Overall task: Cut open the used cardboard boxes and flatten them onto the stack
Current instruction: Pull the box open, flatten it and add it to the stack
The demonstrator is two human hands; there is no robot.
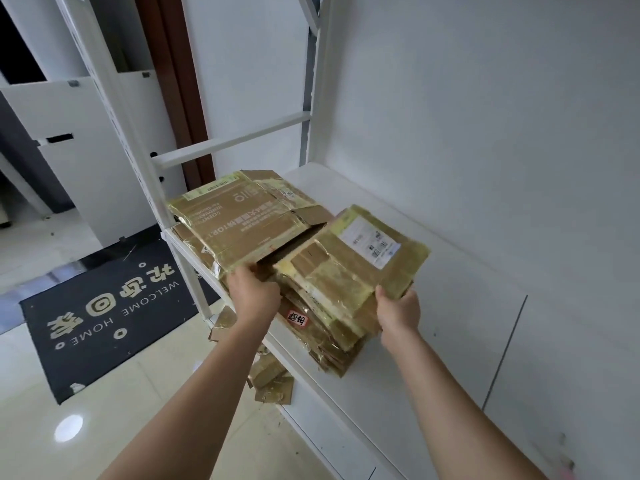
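A pile of flattened, taped brown cardboard boxes (322,327) lies on a white shelf (450,306). A large flattened box with printed text (239,220) sits at the pile's far left, overhanging the shelf edge. My left hand (252,292) grips the near edge of that large box. My right hand (398,310) holds the near right corner of a smaller flattened box with a white shipping label (360,258), which lies tilted on top of the pile.
A white rack upright (138,143) and crossbar (235,140) stand left of the pile. Cardboard scraps (270,379) lie on the tiled floor below the shelf edge. A dark welcome mat (110,306) covers the floor at left. White wall panels rise behind the shelf.
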